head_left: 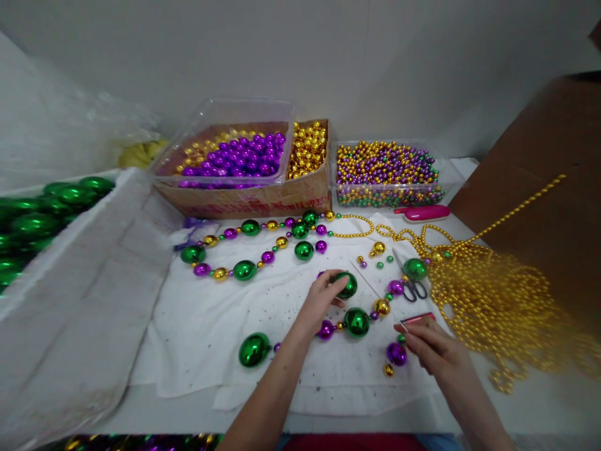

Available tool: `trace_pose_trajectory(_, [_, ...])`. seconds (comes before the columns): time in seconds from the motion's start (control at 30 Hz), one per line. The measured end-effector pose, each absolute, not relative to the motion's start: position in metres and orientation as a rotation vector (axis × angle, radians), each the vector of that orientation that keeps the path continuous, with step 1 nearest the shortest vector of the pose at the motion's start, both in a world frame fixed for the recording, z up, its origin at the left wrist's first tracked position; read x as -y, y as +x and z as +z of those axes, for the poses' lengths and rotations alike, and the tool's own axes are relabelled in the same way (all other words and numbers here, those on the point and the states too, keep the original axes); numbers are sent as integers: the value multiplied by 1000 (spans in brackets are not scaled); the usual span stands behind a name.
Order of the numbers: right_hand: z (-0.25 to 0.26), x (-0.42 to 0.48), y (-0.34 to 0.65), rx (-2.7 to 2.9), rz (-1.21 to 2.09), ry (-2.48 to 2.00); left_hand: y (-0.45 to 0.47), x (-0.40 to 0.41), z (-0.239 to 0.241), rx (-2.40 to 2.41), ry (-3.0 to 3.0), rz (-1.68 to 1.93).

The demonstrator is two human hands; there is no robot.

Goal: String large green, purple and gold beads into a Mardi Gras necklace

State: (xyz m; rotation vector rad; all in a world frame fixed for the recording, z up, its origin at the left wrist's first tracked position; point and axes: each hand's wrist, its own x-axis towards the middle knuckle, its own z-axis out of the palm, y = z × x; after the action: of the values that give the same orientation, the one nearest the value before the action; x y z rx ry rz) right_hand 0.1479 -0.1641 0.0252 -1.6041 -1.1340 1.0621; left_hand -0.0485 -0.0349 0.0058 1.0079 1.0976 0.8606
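My left hand (327, 291) is closed round a large shiny green bead (346, 285) just above the white cloth. At the right, my right hand (429, 343) pinches something thin and pale, too small to make out. A red, stick-like object (419, 318) shows right behind those fingers; whether they touch it I cannot tell. Between the hands runs a string of beads with a green bead (357, 322), a gold bead (382, 307) and a purple bead (325, 330). Close to my right fingers lie a loose-looking purple bead (397, 354) and a small gold bead (389, 369).
Scissors (415, 290) lie beside a heap of gold bead chain (498, 307). Farther back are a bead necklace (244, 270), a pink tool (426, 213), a clear tub (389, 186) of small beads and a cardboard box (244, 202). A white-lined bin (89, 282) holds green beads.
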Motion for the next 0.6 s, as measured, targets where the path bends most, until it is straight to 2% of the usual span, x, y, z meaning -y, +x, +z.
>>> trace_pose_trajectory(0.17, [15, 179, 145, 1089, 1172, -1628, -55, 28, 14, -772, 387, 909])
trace_pose_trajectory(0.6, [23, 183, 142, 1164, 1173, -1600, -52, 32, 12, -713, 233, 976])
